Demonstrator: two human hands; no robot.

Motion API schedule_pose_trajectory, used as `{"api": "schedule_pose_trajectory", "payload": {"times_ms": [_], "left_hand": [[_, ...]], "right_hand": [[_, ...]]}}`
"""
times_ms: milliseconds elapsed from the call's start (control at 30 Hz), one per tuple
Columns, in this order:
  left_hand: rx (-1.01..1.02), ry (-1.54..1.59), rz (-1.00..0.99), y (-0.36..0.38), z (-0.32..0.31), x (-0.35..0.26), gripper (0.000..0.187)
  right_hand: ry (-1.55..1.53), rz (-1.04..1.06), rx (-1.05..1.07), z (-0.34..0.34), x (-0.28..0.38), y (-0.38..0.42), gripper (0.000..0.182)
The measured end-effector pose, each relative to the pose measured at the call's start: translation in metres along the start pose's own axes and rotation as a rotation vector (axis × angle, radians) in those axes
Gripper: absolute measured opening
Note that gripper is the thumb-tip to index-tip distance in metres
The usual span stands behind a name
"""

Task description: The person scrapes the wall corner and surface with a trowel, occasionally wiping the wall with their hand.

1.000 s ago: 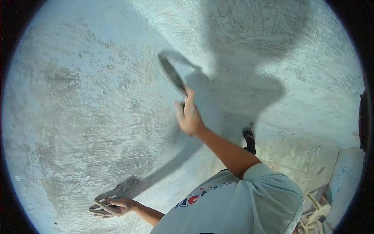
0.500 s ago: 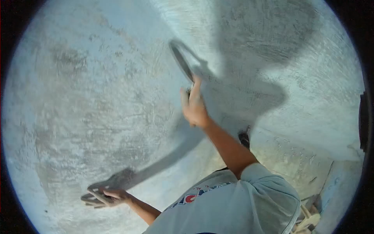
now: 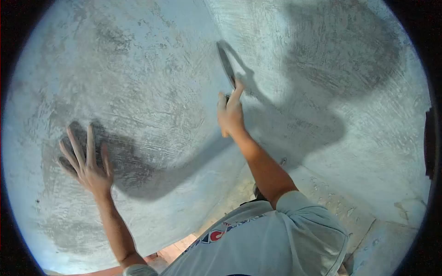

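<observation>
My right hand (image 3: 231,112) is closed around the handle of a plastering trowel (image 3: 225,62). The blade shows as a narrow grey strip, nearly edge-on, pointing up along the corner where two plastered surfaces meet. Most of the handle is hidden by my fingers. To the left, my left hand (image 3: 93,172) is open with its fingers spread, at the rough grey-white plastered wall (image 3: 152,92). It holds nothing, and whether the palm presses on the wall cannot be made out. Both hands look dusted with pale powder.
A second plastered wall (image 3: 276,73) with scratchy marks stands on the right, darkened by a large shadow. Reddish flooring (image 3: 177,248) shows at the bottom. A dark object (image 3: 430,142) sits at the far right edge.
My left hand has risen from the lower left and now spreads with its fingers pointing up. The trowel in my right hand appears slightly higher and further right; the view has also shifted.
</observation>
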State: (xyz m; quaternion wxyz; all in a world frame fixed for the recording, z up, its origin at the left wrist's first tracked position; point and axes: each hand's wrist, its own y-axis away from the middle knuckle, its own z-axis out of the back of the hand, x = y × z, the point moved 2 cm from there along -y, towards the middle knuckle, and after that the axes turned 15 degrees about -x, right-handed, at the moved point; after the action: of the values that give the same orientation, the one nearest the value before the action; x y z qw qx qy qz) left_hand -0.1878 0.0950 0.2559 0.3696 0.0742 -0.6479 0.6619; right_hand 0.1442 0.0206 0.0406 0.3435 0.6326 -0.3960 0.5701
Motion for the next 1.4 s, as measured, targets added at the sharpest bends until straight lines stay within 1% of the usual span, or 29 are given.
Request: {"api": "schedule_pose_trajectory", "payload": {"times_ms": [33,100,133,167,200,267,367,433,467,567,600,667,700,733,767,833,900,967,1033,1133,1233,1300,1333,1400], "left_hand": [[0.022,-0.027,-0.022,-0.021,-0.004,0.003,0.048],[0.023,-0.069,-0.164,-0.063,-0.011,0.015,0.055],[-0.037,-0.057,-0.215,-0.084,-0.015,0.020,0.056],[-0.098,-0.050,-0.264,-0.107,-0.019,0.027,0.058],[-0.093,-0.127,-0.280,-0.129,-0.032,0.054,0.058],[-0.098,-0.217,-0.249,-0.170,-0.042,0.076,0.061],[-0.136,-0.257,-0.106,-0.233,-0.040,0.074,0.069],[-0.167,-0.292,-0.019,-0.264,-0.036,0.075,0.077],[-0.193,-0.310,0.031,-0.271,-0.035,0.075,0.081],[-0.239,-0.302,-0.006,-0.268,-0.036,0.070,0.079],[-0.228,-0.311,0.003,-0.268,-0.037,0.069,0.080],[-0.204,-0.334,0.021,-0.269,-0.037,0.065,0.080],[-0.217,-0.352,0.031,-0.268,-0.040,0.064,0.081],[-0.229,-0.368,0.038,-0.269,-0.045,0.063,0.082],[-0.244,-0.384,0.041,-0.270,-0.049,0.061,0.083],[-0.223,-0.414,0.058,-0.271,-0.051,0.058,0.084],[-0.200,-0.434,0.076,-0.272,-0.053,0.055,0.085],[-0.187,-0.440,0.099,-0.273,-0.052,0.056,0.086],[-0.211,-0.393,0.053,-0.271,-0.050,0.050,0.086],[-0.212,-0.387,0.029,-0.270,-0.047,0.046,0.087],[-0.215,-0.345,0.049,-0.271,-0.048,0.050,0.088],[-0.219,-0.360,0.055,-0.272,-0.047,0.051,0.089],[-0.218,-0.367,0.057,-0.271,-0.048,0.052,0.090],[-0.253,-0.354,0.039,-0.272,-0.050,0.058,0.090]], "right_hand": [[-0.023,0.068,-0.070,-0.002,-0.007,-0.015,0.066],[-0.039,0.034,-0.020,0.001,0.008,-0.006,0.065],[-0.045,0.015,0.003,0.001,0.014,0.002,0.064],[-0.020,0.080,0.039,-0.001,0.000,0.011,0.067],[-0.018,0.244,0.004,-0.007,-0.020,0.026,0.070],[-0.067,0.463,-0.013,-0.022,-0.059,0.067,0.076],[-0.032,0.167,0.239,0.002,-0.059,0.090,0.075],[-0.052,0.174,0.226,0.010,-0.047,0.063,0.071],[0.032,0.095,0.268,0.015,-0.036,0.050,0.067],[-0.012,0.074,0.182,0.013,-0.016,0.015,0.068],[-0.095,0.151,0.100,0.001,-0.025,0.007,0.070],[-0.136,0.245,0.009,-0.027,-0.048,0.018,0.070],[-0.155,0.292,-0.036,-0.031,-0.055,0.025,0.071],[-0.164,0.113,0.095,-0.022,-0.050,0.045,0.071],[-0.130,0.227,0.028,-0.028,-0.068,0.064,0.070],[-0.177,0.314,-0.013,-0.025,-0.074,0.078,0.071],[-0.187,0.185,0.068,-0.016,-0.076,0.061,0.071],[-0.154,0.176,0.052,-0.013,-0.057,0.029,0.071],[-0.145,0.009,0.054,-0.005,-0.028,0.000,0.071],[-0.123,0.084,0.088,-0.006,-0.034,0.000,0.074],[-0.064,0.093,0.135,-0.002,-0.053,0.036,0.076],[-0.043,0.322,0.051,-0.009,-0.078,0.046,0.076],[-0.027,0.434,-0.001,-0.010,-0.079,0.052,0.076],[-0.005,0.266,0.063,-0.004,-0.077,0.039,0.076]]}}
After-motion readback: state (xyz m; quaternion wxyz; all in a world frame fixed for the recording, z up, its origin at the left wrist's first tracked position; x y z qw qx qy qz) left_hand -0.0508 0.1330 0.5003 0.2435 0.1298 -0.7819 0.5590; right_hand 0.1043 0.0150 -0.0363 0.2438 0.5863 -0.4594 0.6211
